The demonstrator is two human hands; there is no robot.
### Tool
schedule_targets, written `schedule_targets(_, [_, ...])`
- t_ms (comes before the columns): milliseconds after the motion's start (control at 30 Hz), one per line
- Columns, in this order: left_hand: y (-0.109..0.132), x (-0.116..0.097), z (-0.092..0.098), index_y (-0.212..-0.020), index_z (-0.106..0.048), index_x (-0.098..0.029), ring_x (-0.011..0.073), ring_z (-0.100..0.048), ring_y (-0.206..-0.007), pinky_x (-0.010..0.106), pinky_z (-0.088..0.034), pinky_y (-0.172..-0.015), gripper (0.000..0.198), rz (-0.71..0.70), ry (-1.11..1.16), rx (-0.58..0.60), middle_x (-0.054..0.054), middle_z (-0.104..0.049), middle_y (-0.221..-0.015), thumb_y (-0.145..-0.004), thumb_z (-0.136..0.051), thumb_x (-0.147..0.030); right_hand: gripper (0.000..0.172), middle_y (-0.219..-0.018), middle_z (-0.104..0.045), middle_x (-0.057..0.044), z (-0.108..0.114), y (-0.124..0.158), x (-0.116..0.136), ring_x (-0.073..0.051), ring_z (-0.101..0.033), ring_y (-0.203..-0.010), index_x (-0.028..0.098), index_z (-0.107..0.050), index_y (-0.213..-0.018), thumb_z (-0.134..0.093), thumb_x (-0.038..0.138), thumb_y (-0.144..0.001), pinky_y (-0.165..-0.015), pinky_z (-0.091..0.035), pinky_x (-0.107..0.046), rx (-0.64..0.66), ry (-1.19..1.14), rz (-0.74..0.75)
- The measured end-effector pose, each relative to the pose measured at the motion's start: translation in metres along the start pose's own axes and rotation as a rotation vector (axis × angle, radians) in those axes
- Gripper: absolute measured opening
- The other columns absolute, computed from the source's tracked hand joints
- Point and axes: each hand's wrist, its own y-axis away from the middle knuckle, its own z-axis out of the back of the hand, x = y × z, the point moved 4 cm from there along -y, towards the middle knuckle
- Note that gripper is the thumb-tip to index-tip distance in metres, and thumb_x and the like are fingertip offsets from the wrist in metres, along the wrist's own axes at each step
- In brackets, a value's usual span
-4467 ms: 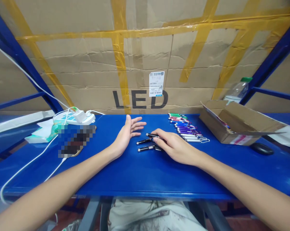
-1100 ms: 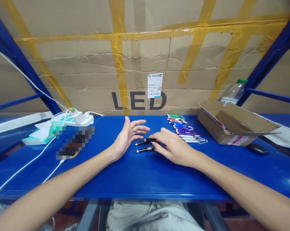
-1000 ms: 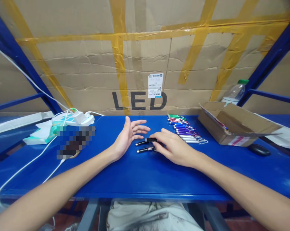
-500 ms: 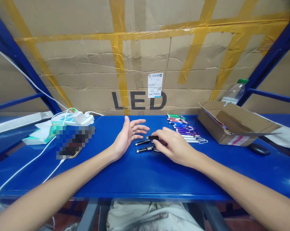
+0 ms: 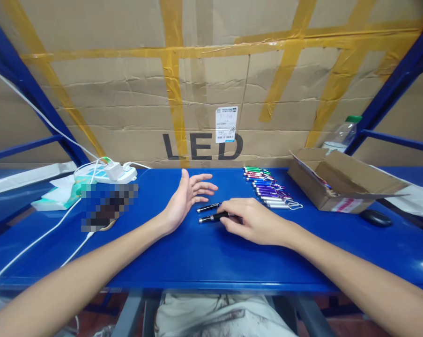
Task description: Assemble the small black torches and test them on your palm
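Observation:
Two small black pen lights lie side by side on the blue table (image 5: pixel 204 252). My right hand (image 5: pixel 255 221) rests over their right ends, its fingers curled on the nearer black pen light (image 5: pixel 211 217). The farther black pen light (image 5: pixel 207 207) lies just behind it. My left hand (image 5: pixel 186 196) stands on its edge to the left of them, palm facing right, fingers spread, holding nothing. A row of coloured pen lights (image 5: pixel 267 188) with key rings lies behind my right hand.
An open cardboard box (image 5: pixel 341 185) sits at the right, with a plastic bottle (image 5: pixel 341 133) behind it and a black mouse (image 5: pixel 372 217) beside it. A power strip (image 5: pixel 107 174) with white cables and a tissue pack (image 5: pixel 58 199) lie at the left. A large cardboard wall (image 5: pixel 204 84) closes the back.
My right hand has slid back toward me and its fingers have closed on the nearer black pen light. My left hand has stayed in place.

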Motion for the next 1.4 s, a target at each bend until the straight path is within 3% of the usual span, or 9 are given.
schedule_targets(267, [0.0, 0.0, 0.001, -0.136, -0.067, -0.018, 0.0297, -0.067, -0.114, 0.04, -0.052, -0.096, 0.084, 0.003, -0.007, -0.009, 0.015, -0.076, -0.121, -0.1, -0.029, -0.085, 0.011, -0.086, -0.074, 0.0, -0.009, -0.001, 0.003, -0.017, -0.067, -0.075, 0.022, -0.074, -0.104, -0.075, 0.031, -0.099, -0.07, -0.048, -0.027, 0.202, -0.04, 0.045])
schedule_targets(400, [-0.001, 0.001, 0.002, -0.136, -0.066, -0.018, 0.0289, -0.068, -0.114, 0.039, -0.053, -0.095, 0.085, 0.0, -0.007, -0.013, 0.015, -0.076, -0.121, -0.101, -0.027, -0.084, 0.02, -0.09, -0.071, -0.002, -0.008, 0.0, 0.002, -0.018, -0.066, -0.083, 0.021, -0.074, -0.105, -0.065, 0.038, -0.107, -0.078, -0.052, -0.031, 0.125, -0.028, 0.034])
schedule_targets(533, [-0.002, 0.004, 0.003, -0.136, -0.065, -0.017, 0.0283, -0.067, -0.114, 0.038, -0.052, -0.094, 0.084, -0.001, 0.004, -0.009, 0.015, -0.075, -0.122, -0.101, -0.027, -0.084, 0.026, -0.118, -0.07, -0.01, -0.007, 0.0, 0.0, -0.025, -0.062, -0.11, 0.025, -0.07, -0.133, -0.055, 0.029, -0.112, -0.096, -0.053, -0.04, 0.03, 0.062, 0.071])
schedule_targets(633, [-0.003, 0.005, 0.004, -0.136, -0.066, -0.017, 0.0284, -0.068, -0.114, 0.038, -0.052, -0.093, 0.084, -0.004, 0.009, -0.008, 0.015, -0.076, -0.121, -0.101, -0.029, -0.085, 0.035, -0.125, -0.068, -0.01, -0.009, 0.0, -0.004, -0.027, -0.058, -0.11, 0.031, -0.066, -0.144, -0.055, 0.029, -0.111, -0.095, -0.052, -0.043, 0.037, 0.118, 0.097])
schedule_targets(767, [-0.003, 0.004, 0.004, -0.135, -0.066, -0.018, 0.0288, -0.069, -0.113, 0.038, -0.053, -0.093, 0.084, -0.004, 0.006, -0.013, 0.015, -0.076, -0.12, -0.1, -0.029, -0.085, 0.022, -0.118, -0.069, -0.009, -0.012, 0.0, -0.009, -0.027, -0.056, -0.105, 0.026, -0.075, -0.121, -0.059, 0.035, -0.11, -0.091, -0.047, -0.043, 0.083, 0.131, 0.073])
schedule_targets(867, [-0.003, 0.003, 0.003, -0.135, -0.067, -0.018, 0.0289, -0.069, -0.114, 0.038, -0.054, -0.093, 0.085, -0.003, 0.001, -0.018, 0.015, -0.077, -0.12, -0.1, -0.029, -0.085, 0.02, -0.113, -0.07, -0.008, -0.011, -0.001, -0.009, -0.026, -0.057, -0.105, 0.023, -0.072, -0.108, -0.059, 0.038, -0.11, -0.092, -0.043, -0.042, 0.085, 0.122, 0.048])
schedule_targets(1167, [-0.002, 0.003, 0.003, -0.136, -0.065, -0.017, 0.0286, -0.068, -0.114, 0.037, -0.053, -0.093, 0.086, 0.0, 0.016, -0.015, 0.015, -0.076, -0.12, -0.099, -0.03, -0.086, 0.011, -0.11, -0.069, -0.006, -0.002, 0.0, -0.007, -0.024, -0.06, -0.099, 0.024, -0.056, -0.118, -0.056, 0.034, -0.112, -0.091, -0.046, -0.039, -0.061, 0.045, -0.064])
schedule_targets(1300, [-0.002, 0.003, 0.003, -0.135, -0.066, -0.017, 0.0289, -0.069, -0.113, 0.038, -0.053, -0.093, 0.087, -0.001, 0.01, -0.01, 0.015, -0.076, -0.119, -0.098, -0.03, -0.087, 0.016, -0.113, -0.065, -0.008, -0.003, 0.0, -0.006, -0.025, -0.061, -0.104, 0.024, -0.059, -0.126, -0.053, 0.032, -0.113, -0.091, -0.048, -0.039, -0.036, 0.091, -0.01])
schedule_targets(1400, [-0.002, 0.002, 0.003, -0.135, -0.065, -0.017, 0.0287, -0.069, -0.114, 0.037, -0.053, -0.093, 0.087, -0.006, 0.006, -0.013, 0.015, -0.076, -0.119, -0.099, -0.029, -0.087, 0.015, -0.111, -0.065, -0.007, -0.004, 0.0, -0.007, -0.023, -0.062, -0.096, 0.024, -0.061, -0.118, -0.049, 0.031, -0.114, -0.087, -0.048, -0.037, 0.005, 0.124, -0.042])
